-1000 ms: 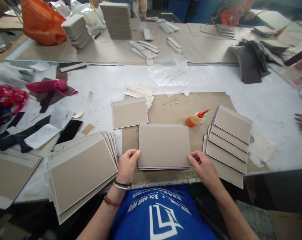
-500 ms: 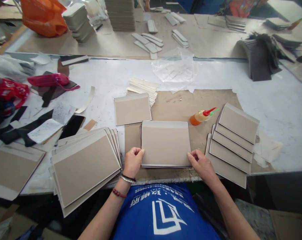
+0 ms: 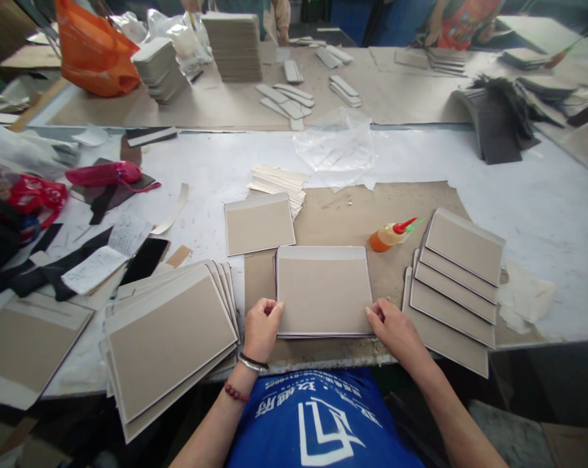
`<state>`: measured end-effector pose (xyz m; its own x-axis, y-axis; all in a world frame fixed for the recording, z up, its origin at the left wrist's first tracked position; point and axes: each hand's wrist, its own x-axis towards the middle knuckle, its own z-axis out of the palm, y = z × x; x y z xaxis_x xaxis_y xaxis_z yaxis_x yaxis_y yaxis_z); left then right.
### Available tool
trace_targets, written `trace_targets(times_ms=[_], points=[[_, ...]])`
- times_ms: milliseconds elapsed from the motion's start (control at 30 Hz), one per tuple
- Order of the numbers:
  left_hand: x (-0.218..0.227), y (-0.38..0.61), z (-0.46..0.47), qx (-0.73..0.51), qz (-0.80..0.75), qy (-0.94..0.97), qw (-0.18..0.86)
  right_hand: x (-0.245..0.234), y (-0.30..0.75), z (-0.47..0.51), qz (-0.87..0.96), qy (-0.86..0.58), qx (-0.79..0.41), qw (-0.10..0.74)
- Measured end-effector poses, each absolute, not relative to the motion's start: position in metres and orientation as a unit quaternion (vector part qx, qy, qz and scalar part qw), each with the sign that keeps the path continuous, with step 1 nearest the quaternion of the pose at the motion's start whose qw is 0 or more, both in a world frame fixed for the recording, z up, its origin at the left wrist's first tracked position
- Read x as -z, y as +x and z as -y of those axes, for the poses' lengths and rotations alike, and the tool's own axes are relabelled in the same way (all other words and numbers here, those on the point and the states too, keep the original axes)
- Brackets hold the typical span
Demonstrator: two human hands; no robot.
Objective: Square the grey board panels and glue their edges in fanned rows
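- A stack of boards (image 3: 323, 291) is seen lying flat on a brown sheet (image 3: 345, 211), close to the near edge of the table (image 3: 527, 195), straight in front of the person.
- The left hand (image 3: 261, 327) is placed at the stack's 8 o'clock corner; its fingers are curled together and the left edge is pinched against the thumb.
- The right hand (image 3: 395, 328) is set at the stack's 4 o'clock corner; its fingers are bent close together and the lower right edge is gripped by their tips.
- The stack is thus held between both hands, with its edges lined up.
- At 2 o'clock from the stack, a glue bottle (image 3: 391, 234) with a red cap is laid on its side, near but apart.
- At 3 o'clock, a fanned pile of boards (image 3: 457, 286) is spread just beside the right hand.
- At 9 o'clock, a larger fanned pile (image 3: 169, 338) is found overhanging the table's near edge, just beside the left hand.
- At 11 o'clock, a single board (image 3: 258, 223) is laid flat, partly over a heap of pale strips (image 3: 279, 182).
- At 12 o'clock, further off, a clear plastic bag (image 3: 340, 143) is seen.
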<state>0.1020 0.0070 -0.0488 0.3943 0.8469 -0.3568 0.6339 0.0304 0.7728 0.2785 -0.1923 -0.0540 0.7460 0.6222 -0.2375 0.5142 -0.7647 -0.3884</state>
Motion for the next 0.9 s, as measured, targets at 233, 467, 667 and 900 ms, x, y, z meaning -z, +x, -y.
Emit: trace_targets(times_ms=[233,467,667,900], points=[[0.05,0.101,-0.009,-0.09,-0.533,0.7,0.467,0.033,0.272,0.179,0.297,-0.934,-0.2,0.008],[0.053,0.1,-0.012,-0.063,-0.539,0.71,0.449,0.029,0.276,0.175,0.275,-0.931,-0.241,0.008],[0.051,0.103,-0.01,-0.059,-0.548,0.712,0.436,0.04,0.282,0.183,0.301,-0.921,-0.238,0.071],[0.05,0.103,-0.009,-0.07,-0.542,0.718,0.432,0.041,0.281,0.185,0.317,-0.919,-0.221,0.081]])
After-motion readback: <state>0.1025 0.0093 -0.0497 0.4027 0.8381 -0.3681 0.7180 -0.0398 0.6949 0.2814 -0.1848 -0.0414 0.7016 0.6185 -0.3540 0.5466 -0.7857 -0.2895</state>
